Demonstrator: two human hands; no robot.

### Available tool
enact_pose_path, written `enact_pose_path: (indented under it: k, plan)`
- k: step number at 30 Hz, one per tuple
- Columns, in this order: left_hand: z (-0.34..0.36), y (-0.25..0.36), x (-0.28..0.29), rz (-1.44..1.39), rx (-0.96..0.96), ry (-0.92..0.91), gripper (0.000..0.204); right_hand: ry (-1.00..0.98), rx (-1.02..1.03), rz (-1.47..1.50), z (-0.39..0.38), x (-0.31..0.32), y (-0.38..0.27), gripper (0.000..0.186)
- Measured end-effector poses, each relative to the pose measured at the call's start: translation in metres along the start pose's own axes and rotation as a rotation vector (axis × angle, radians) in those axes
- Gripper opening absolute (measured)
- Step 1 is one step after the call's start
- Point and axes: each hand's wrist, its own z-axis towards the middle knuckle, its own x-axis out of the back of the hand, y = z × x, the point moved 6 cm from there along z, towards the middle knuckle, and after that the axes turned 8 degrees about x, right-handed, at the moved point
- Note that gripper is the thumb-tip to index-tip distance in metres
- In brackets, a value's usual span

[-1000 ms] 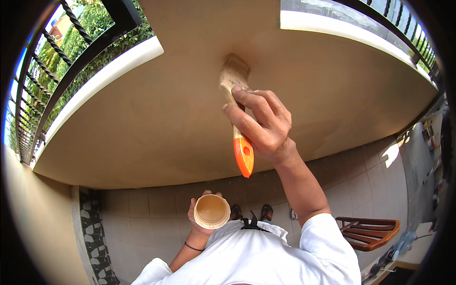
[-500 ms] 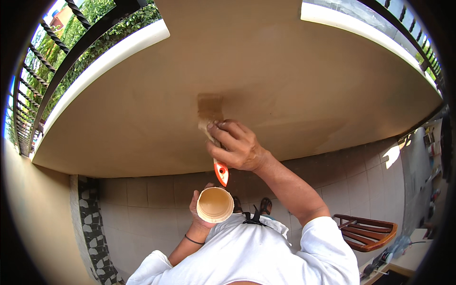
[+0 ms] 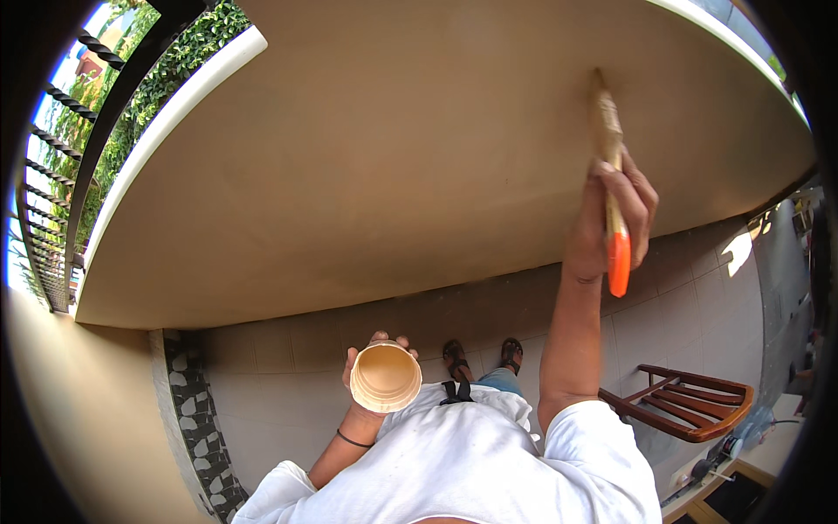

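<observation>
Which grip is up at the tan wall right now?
The right grip: it holds the orange-ended paintbrush, bristle end at the tan wall. The left grip is lower in the picture, near the white shirt, holding a pale round cup.

From the wearer's head, one fisheye view looks down over the nearby white shirt [image 3: 463,463] and the wall [image 3: 393,175] ahead.

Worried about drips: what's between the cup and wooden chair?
In the head view, your white shirt, black strap, blue shorts and right forearm lie between cup and chair.
</observation>
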Motion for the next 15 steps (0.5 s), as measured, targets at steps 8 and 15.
enact_pose_path:
  k: [8,15]
  plan:
    - [-0.003,-0.01,-0.007,0.051,0.047,0.065,0.059,-0.326,0.065,0.698,-0.045,-0.061,-0.118,0.03]
    - [-0.007,-0.014,-0.01,0.03,0.046,-0.073,0.058,0.074,0.031,0.201,0.031,0.0,-0.023,0.026]
